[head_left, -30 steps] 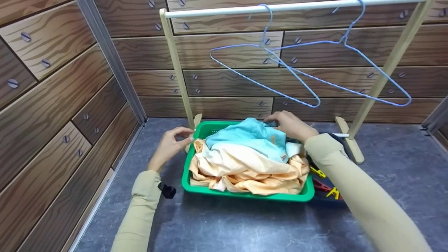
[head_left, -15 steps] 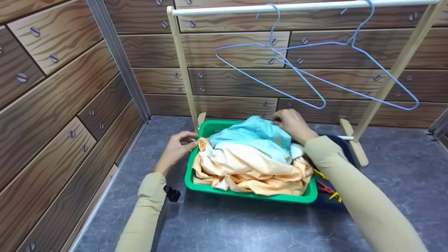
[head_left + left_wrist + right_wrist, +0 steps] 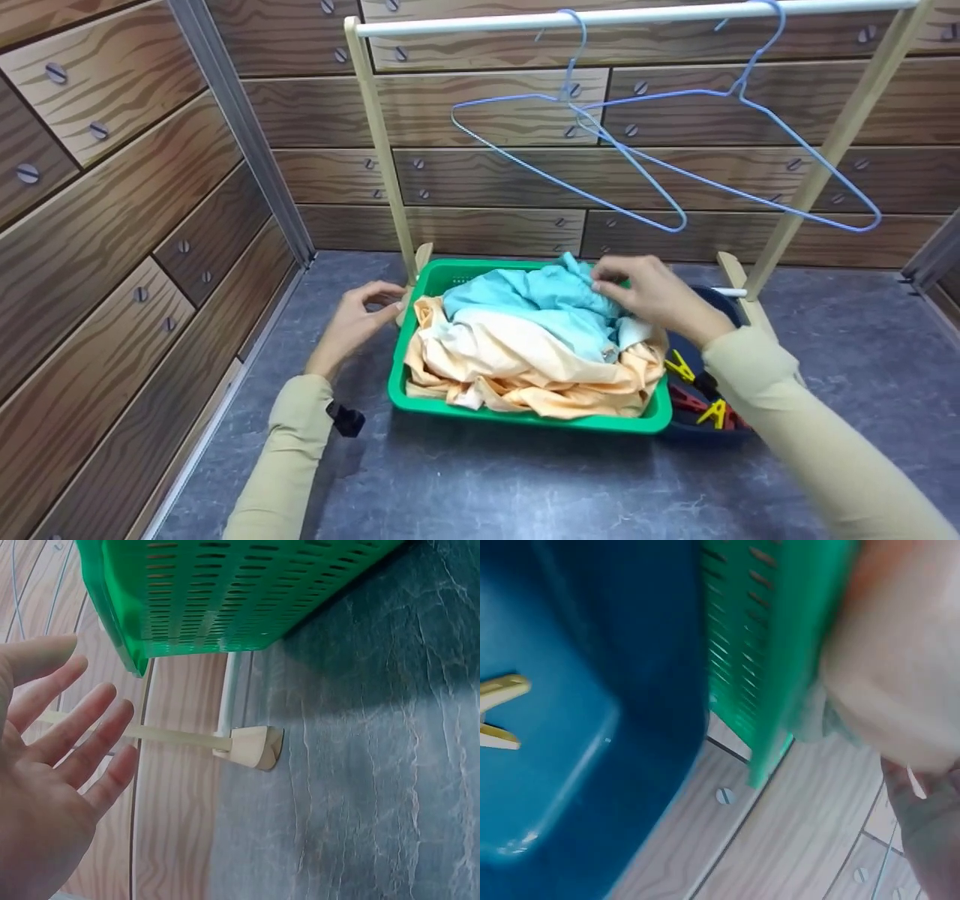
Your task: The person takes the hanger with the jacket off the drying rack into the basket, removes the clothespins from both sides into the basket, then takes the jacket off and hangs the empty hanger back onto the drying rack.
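A green plastic basket (image 3: 525, 420) holds a heap of crumpled clothes. On top lies a turquoise garment (image 3: 517, 292), with a cream and pale orange cloth (image 3: 510, 345) below it in front. My right hand (image 3: 656, 296) pinches the turquoise garment at its back right, thumb and forefinger close together; the blurred right wrist view partly shows that hand (image 3: 937, 825). Beside the basket's left rim, my left hand (image 3: 356, 319) holds nothing. In the left wrist view its relaxed fingers (image 3: 90, 724) stand apart from the basket wall (image 3: 210, 600).
Behind the basket stands a rack with a white rail (image 3: 465, 25), from which two blue wire hangers (image 3: 555, 180) (image 3: 780, 199) hang. A dark blue tub (image 3: 694, 435) with yellow (image 3: 681, 367) and red clothespins (image 3: 686, 400) sits right of the basket. Wood-patterned panels (image 3: 487, 176) enclose the grey tabletop (image 3: 480, 487).
My right hand has come from behind the garment toward me and right, drawing up a fold of it. More of the blue tub shows. My left hand stays beside the basket.
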Demonstrator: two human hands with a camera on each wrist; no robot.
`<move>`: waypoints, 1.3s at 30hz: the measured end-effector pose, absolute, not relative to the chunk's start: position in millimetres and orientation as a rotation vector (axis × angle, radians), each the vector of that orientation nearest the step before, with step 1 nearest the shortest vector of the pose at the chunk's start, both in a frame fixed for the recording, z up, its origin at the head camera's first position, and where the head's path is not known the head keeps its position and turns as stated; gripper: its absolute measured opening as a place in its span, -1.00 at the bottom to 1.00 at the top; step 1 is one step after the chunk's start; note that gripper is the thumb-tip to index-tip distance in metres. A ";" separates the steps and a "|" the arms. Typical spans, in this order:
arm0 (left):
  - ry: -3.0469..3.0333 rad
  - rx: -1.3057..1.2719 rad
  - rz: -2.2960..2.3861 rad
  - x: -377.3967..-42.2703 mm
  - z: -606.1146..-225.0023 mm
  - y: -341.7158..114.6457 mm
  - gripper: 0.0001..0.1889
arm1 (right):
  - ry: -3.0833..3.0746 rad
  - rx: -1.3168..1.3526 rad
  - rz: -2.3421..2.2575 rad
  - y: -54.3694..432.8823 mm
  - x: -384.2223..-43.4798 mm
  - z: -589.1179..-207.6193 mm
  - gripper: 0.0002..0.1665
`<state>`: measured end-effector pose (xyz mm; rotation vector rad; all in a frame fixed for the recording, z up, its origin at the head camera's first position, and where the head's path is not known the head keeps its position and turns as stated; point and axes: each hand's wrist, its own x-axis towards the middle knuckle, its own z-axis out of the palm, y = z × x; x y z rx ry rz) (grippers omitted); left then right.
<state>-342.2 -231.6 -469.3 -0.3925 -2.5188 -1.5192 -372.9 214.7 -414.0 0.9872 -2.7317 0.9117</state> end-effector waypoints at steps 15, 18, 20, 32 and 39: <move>-2.542 -0.451 -1.574 -329.0 -441.3 -215.8 -0.69 | -2.960 1.028 0.791 221.4 -366.6 -434.2 -0.82; -2.537 -0.443 -1.559 -321.8 -430.2 -212.8 -0.70 | -2.976 0.929 0.796 224.5 -361.8 -433.1 -0.74; -2.530 -0.437 -1.550 -319.5 -426.4 -211.5 -0.72 | -2.977 0.873 0.808 227.0 -357.4 -433.0 -0.67; -2.525 -0.459 -1.537 -319.0 -439.7 -214.3 -0.69 | -2.731 0.794 0.965 240.8 -320.9 -439.0 -0.64; -2.475 -0.485 -1.541 -324.0 -459.7 -220.1 -0.69 | -2.597 0.739 1.054 248.8 -295.2 -439.4 -0.64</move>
